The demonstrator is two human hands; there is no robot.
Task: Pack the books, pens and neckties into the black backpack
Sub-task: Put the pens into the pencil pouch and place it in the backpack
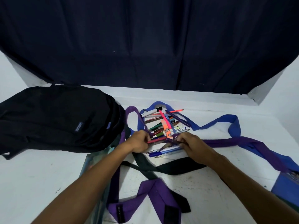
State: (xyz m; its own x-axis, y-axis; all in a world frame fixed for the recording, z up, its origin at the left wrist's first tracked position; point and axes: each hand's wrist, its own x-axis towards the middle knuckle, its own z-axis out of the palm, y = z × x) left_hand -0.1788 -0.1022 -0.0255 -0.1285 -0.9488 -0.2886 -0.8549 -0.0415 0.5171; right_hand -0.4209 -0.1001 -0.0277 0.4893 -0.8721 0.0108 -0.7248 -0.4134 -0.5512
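Observation:
The black backpack (53, 120) lies on its side at the left of the white table. A heap of several pens and markers (163, 123) sits in the middle, with more pens (160, 153) just below it. Purple neckties (152, 191), a blue necktie (226, 122) and a black necktie (174, 168) trail around and under the pens. My left hand (139, 141) grips the near end of a red pen at the heap's lower edge. My right hand (191, 143) pinches a purple pen beside it. A book with a glossy cover (95, 160) lies partly hidden under my left forearm.
A dark blue curtain (145, 46) hangs behind the table. White walls close in at both sides. Another book (288, 180) with a blue cover shows at the right edge under the ties. Bare tabletop (40, 178) lies in front of the backpack.

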